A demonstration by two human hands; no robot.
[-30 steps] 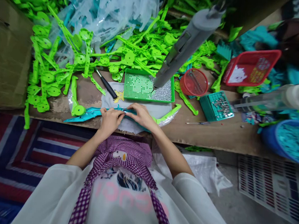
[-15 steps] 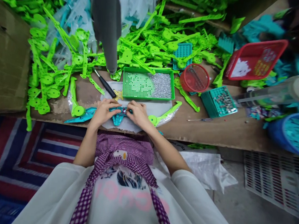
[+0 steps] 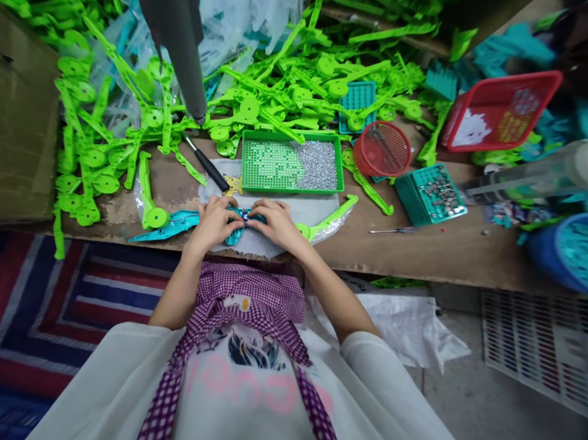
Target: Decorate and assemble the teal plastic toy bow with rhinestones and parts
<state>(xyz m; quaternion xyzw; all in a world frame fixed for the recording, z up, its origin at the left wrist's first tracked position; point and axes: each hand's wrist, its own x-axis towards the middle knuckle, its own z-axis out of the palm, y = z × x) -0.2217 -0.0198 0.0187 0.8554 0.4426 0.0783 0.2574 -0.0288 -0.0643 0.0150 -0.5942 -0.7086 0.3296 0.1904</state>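
Evidently both hands are at work on one teal part (image 3: 234, 235), low over the grey cloth (image 3: 319, 207) by the near edge of the worktop (image 3: 435, 253). The left hand (image 3: 213, 224) is mostly closed, fingers bent, thumb and fingertips gripping the part from its left. The right hand (image 3: 274, 224) is curled too, its thumb and fingertips pinching the part's other side; the fingers hide much of it, so any small piece between them cannot be made out.

Left of the left hand, a teal strip (image 3: 165, 228) lies along the near edge, touching a green arm (image 3: 150, 196); whether it joins the held part is hidden. Another green arm (image 3: 329, 220) lies just right of the right hand.

Beyond the hands, toward the far edge, stand a green tray (image 3: 291, 190) with silvery pins (image 3: 320, 165) in its right end and, to its left, a hammer (image 3: 209, 166). The grey driver (image 3: 178, 36) hangs above the heap (image 3: 275, 94) of green arms. Rightward are a red basket (image 3: 382, 152), stacked teal trays (image 3: 407, 203) and a screwdriver (image 3: 392, 230).
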